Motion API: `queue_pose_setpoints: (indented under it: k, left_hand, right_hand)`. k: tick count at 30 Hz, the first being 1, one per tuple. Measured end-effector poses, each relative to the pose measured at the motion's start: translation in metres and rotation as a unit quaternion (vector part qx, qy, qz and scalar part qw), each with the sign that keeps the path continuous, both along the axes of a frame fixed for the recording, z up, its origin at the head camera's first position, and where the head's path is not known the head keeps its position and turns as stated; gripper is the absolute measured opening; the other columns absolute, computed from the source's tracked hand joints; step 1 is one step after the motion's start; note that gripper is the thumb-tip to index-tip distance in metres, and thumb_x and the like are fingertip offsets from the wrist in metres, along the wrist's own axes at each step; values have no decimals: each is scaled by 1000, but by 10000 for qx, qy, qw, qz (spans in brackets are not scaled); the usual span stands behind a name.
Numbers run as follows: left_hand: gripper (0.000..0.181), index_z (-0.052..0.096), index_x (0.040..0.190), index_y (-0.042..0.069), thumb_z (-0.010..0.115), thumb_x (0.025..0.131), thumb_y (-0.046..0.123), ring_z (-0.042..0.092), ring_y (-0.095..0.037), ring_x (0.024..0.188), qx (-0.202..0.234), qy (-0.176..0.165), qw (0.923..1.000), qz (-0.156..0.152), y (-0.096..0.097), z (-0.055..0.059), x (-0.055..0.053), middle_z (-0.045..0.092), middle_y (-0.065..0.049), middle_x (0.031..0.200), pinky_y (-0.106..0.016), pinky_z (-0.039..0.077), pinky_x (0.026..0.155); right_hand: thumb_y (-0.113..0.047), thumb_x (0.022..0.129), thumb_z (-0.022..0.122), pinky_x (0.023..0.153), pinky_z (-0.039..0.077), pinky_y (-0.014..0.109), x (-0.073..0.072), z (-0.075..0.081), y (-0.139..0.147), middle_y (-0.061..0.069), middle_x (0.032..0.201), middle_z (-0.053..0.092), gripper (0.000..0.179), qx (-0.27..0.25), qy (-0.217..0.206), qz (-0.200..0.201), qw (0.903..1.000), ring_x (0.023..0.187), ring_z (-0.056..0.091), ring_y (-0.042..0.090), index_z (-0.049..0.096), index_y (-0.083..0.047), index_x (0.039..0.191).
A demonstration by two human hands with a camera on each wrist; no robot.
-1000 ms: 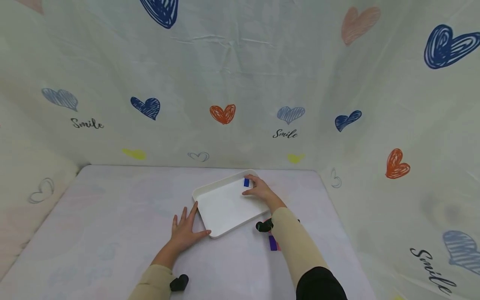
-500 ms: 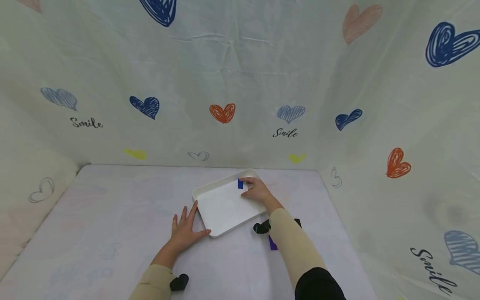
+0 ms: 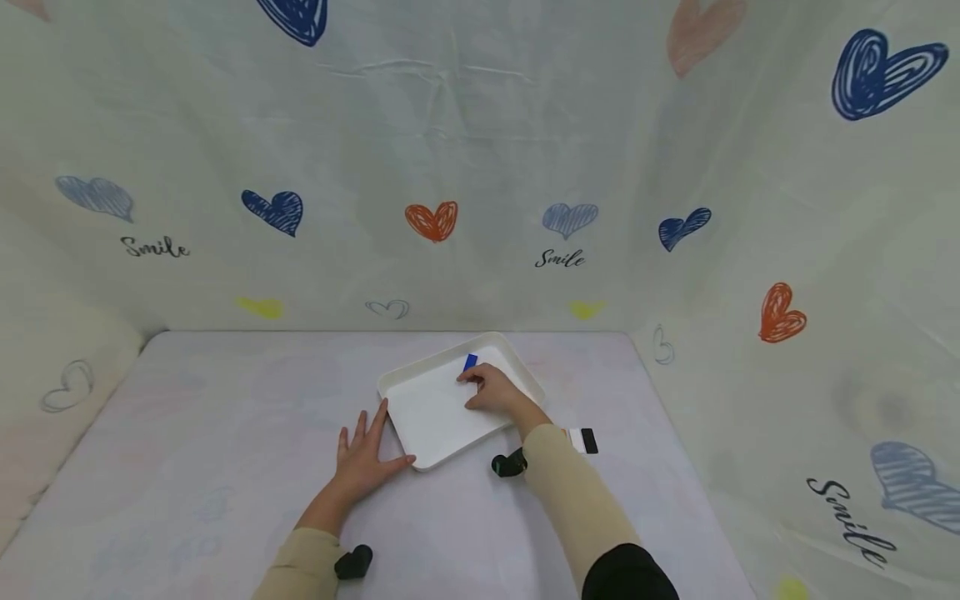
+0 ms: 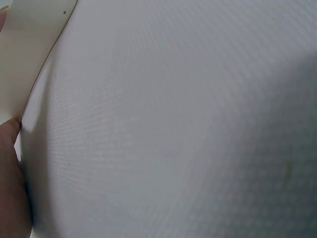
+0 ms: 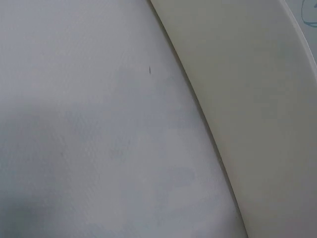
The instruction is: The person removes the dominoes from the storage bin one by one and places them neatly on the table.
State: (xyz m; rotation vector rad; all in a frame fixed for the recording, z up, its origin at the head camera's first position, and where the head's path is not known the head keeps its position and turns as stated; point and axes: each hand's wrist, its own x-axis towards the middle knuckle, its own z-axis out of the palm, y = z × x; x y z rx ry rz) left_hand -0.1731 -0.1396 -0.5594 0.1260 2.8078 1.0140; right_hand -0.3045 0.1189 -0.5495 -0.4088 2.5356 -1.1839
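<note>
A white rectangular tray point(image 3: 442, 447) lies at an angle on the table. My left hand point(image 3: 362, 468) has its fingers spread, with the index finger and thumb touching the tray's left side. In the left wrist view, the thumb point(image 4: 10, 131) meets the tray wall point(image 4: 34, 39). Inside the tray lies a small flat blue piece point(image 3: 470, 361), partly covered by my right hand point(image 3: 497, 392). That hand's index finger is at the piece's near end; I cannot tell if they touch. Its thumb is apart from the piece. The right wrist view shows no fingers.
White point(image 3: 575, 440) and black point(image 3: 589, 441) flat pieces lie on the table point(image 3: 202, 450) right of the tray, partly behind the right sleeve point(image 3: 573, 492). A cloth point(image 3: 450, 125) printed with hearts hangs behind the table. Dark wrist-worn devices sit on both sleeves.
My right hand first moved left with the blue piece shifting along, then came nearer and left while the piece turned slightly. The purple piece went behind the sleeve; my left hand stayed.
</note>
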Motion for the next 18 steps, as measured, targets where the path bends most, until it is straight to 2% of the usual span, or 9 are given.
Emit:
queue_pose_setpoints:
  k: [7, 11, 18]
  left_hand:
    - [108, 12, 155, 4, 76, 79, 46, 5, -46, 144, 35, -87, 9999, 43, -2, 2, 0, 21, -29, 155, -59, -9, 112]
    - [108, 12, 155, 3, 77, 79, 45, 5, -46, 144, 48, -87, 9999, 28, -1, 3, 0, 21, -27, 155, -59, -9, 112]
    - [108, 12, 155, 4, 77, 79, 46, 6, -46, 144, 8, -34, 10000, -1, 2, 2, -1, 21, -26, 156, -59, -9, 112]
  right_hand:
    - [2, 72, 83, 84, 47, 30, 1, -1, -7, 5, 112, 59, 47, -11, -48, -165, 9999, 95, 52, 19, 69, -8, 116]
    - [-1, 71, 85, 89, 46, 33, 1, -3, -8, 6, 116, 54, 52, -94, 17, -471, 9988, 104, 51, 22, 67, -10, 120]
    - [-6, 71, 86, 74, 43, 29, -6, -5, -6, 10, 117, 47, 57, -390, 110, -1064, 9935, 95, 47, 21, 65, -11, 124]
